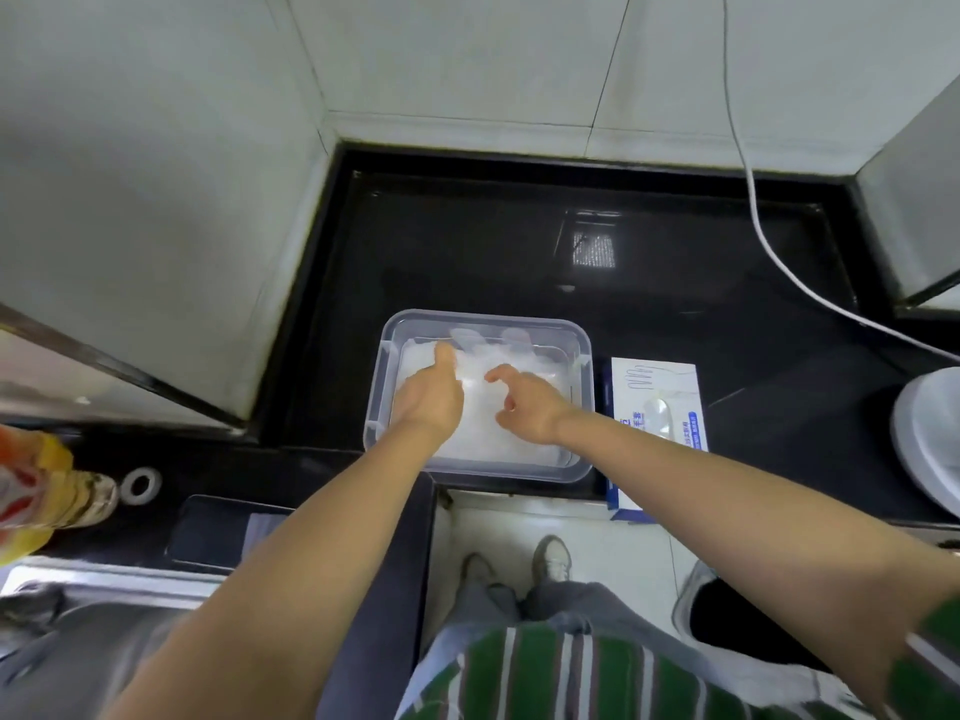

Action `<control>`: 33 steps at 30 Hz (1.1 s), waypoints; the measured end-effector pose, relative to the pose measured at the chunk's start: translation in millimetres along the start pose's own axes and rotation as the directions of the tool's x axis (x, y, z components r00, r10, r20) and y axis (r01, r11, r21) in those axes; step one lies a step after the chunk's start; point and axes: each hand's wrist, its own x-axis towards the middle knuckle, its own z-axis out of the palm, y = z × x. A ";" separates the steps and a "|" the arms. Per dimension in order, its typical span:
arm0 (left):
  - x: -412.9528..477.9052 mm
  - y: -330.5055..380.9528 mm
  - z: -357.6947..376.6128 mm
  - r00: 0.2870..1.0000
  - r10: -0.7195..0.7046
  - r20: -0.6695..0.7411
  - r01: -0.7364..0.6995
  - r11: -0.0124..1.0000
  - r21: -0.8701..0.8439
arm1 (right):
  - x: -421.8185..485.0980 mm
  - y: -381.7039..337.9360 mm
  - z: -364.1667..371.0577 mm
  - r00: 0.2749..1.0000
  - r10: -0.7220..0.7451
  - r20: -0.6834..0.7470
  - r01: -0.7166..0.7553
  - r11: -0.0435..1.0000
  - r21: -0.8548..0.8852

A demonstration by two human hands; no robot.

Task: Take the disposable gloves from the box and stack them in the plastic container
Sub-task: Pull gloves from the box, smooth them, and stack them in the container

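**A:** Stacking step, by the look of it. Both your hands are down in the plastic container [480, 318], on the pile of gloves [478, 433].

**B:** Your left hand [434, 394] lies flat, fingers straight, pressing the pile. Your right hand [524, 407] has its fingers loosely bent; whether they pinch any film, I cannot tell.

**A:** The gloves are thin, milky, crinkled sheet. The container is clear, rigid and round-cornered, on a glossy black counter [467, 252].

**B:** Next, I'd judge, you reach right. The box [657, 402], flat white-and-blue card, sits just beside the container. Pinch lightly, as that film will likely cling and slip.
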 end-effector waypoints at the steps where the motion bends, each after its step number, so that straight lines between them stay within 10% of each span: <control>1: -1.3 -1.2 0.5 1.000 -0.017 0.000 0.017 1.000 0.002 | 4.0 1.4 5.1 0.998 0.034 0.051 -0.032 0.999 -0.038; 7: -11.4 24.7 -4.9 0.873 0.388 -0.297 -0.320 0.913 0.252 | 16.0 4.0 19.5 0.983 0.133 0.128 -0.116 0.984 -0.133; 13: 5.3 29.8 22.3 0.973 -0.047 0.227 0.054 0.998 -0.024 | 19.1 11.1 21.2 0.975 0.168 0.145 -0.158 0.984 -0.079; 25: 14.2 -13.4 35.4 0.888 -0.168 0.428 0.116 0.983 0.144 | 16.9 15.4 20.2 0.953 0.235 0.193 -0.235 0.972 -0.021; 33: -0.6 4.7 1.7 0.995 -0.030 0.099 0.012 0.984 0.178 | 8.6 -2.8 -14.6 0.987 0.132 0.086 -0.148 0.967 0.206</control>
